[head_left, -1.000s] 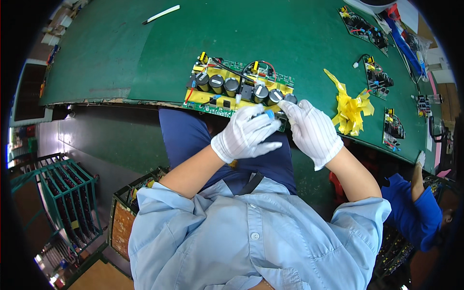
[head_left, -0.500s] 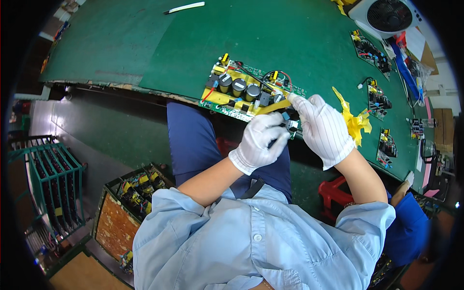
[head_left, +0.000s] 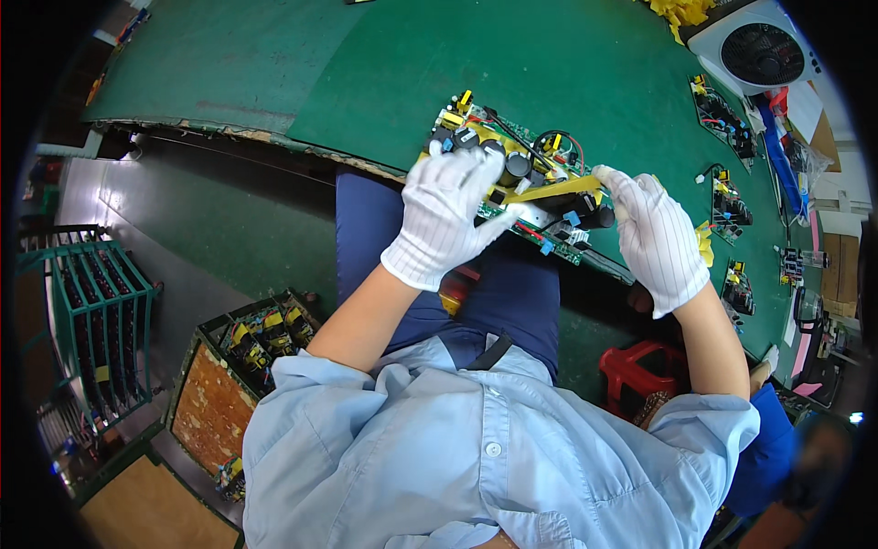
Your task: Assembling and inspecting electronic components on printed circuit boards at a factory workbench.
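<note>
A green circuit board (head_left: 524, 131) packed with parts lies at the table's front edge. Black round capacitors (head_left: 517, 167) stand on it, with yellow tape and red and black wires around them. My left hand (head_left: 446, 206), in a white striped glove, rests over the board's left end, thumb stretched away from the fingers, hiding some capacitors. A yellow tape strip (head_left: 553, 190) runs slantwise over the board. Its right end is pinched between the fingertips of my gloved right hand (head_left: 654, 233), just off the board's right end.
More circuit boards (head_left: 722, 119) line the table's right side, below a fan (head_left: 761, 53). Crumpled yellow tape (head_left: 704, 242) shows behind my right hand. A red stool (head_left: 640, 371) stands under the table. Boards fill a crate (head_left: 265, 334) at left, near a green rack (head_left: 101, 329).
My left hand has moved from the board's front edge up and left onto its capacitors, and its fingers have spread. My right hand still holds the tape strip. The whole view has shifted slightly.
</note>
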A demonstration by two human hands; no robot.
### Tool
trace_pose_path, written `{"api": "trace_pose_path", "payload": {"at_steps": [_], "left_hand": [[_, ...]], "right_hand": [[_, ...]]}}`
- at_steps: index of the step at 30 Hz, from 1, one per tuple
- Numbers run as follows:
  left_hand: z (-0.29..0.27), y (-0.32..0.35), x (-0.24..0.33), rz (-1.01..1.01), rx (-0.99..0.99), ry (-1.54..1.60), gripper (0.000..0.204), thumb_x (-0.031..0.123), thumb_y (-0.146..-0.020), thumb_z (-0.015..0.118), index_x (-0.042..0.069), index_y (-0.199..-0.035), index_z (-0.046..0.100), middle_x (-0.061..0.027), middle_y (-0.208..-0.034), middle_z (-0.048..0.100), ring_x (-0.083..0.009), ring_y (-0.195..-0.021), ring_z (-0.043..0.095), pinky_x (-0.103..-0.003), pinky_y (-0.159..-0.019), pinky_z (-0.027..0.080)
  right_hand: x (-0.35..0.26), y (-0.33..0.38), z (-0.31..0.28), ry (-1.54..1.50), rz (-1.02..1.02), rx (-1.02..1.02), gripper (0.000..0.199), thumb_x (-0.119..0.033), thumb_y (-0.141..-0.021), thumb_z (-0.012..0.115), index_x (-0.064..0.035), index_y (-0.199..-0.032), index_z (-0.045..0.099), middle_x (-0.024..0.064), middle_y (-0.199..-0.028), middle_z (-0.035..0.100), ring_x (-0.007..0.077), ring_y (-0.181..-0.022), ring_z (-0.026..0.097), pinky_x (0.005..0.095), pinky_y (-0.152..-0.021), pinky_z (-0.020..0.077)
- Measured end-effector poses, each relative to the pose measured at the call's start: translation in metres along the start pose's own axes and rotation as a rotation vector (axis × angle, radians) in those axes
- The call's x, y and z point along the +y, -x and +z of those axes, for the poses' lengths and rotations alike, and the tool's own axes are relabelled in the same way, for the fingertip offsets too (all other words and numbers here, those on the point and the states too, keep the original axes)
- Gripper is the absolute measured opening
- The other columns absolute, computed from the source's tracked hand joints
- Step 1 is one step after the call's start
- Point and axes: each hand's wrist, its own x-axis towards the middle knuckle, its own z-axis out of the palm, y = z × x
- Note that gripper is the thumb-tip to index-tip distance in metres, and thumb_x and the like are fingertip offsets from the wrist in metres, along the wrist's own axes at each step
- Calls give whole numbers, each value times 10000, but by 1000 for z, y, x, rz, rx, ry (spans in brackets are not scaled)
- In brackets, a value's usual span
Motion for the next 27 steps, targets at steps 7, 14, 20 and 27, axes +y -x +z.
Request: {"api": "trace_pose_path", "payload": {"at_steps": [7, 14, 20, 27], "left_hand": [[17, 12, 8, -24, -12, 13, 439, 275, -693, 789, 104, -1046, 592, -83, -960, 580, -281, -951, 559, -423, -795, 457], [42, 32, -14, 260, 158, 6, 395, 301, -685, 785, 146, -990, 588, -33, -955, 564, -223, -907, 572, -395, -769, 432], [50, 35, -13, 297, 257, -69, 373, 264, -696, 786, 203, -1015, 603, 3, -1047, 566, -203, -1029, 557, -368, -866, 426], [36, 30, 10, 314, 253, 169, 385, 61, -679, 727, 161, -1031, 610, -67, -1055, 550, -274, -930, 597, -403, -752, 503]], "right_hand": [[1, -16, 7, -116, 35, 137, 303, -53, -899, 470, -59, -1181, 580, 171, -782, 534, 333, -705, 554, 413, -631, 461], [3, -20, -3, -13, 15, 79, 390, -42, -847, 495, -102, -1227, 562, 161, -803, 540, 336, -704, 581, 423, -609, 468], [-26, -21, -58, 64, -108, 359, 329, -60, -895, 483, -108, -1203, 587, 137, -842, 580, 303, -724, 605, 399, -639, 492], [21, 30, -112, 120, 8, 426, 335, -33, -936, 467, -52, -1254, 568, 120, -1000, 618, 246, -867, 604, 309, -795, 472]]}}
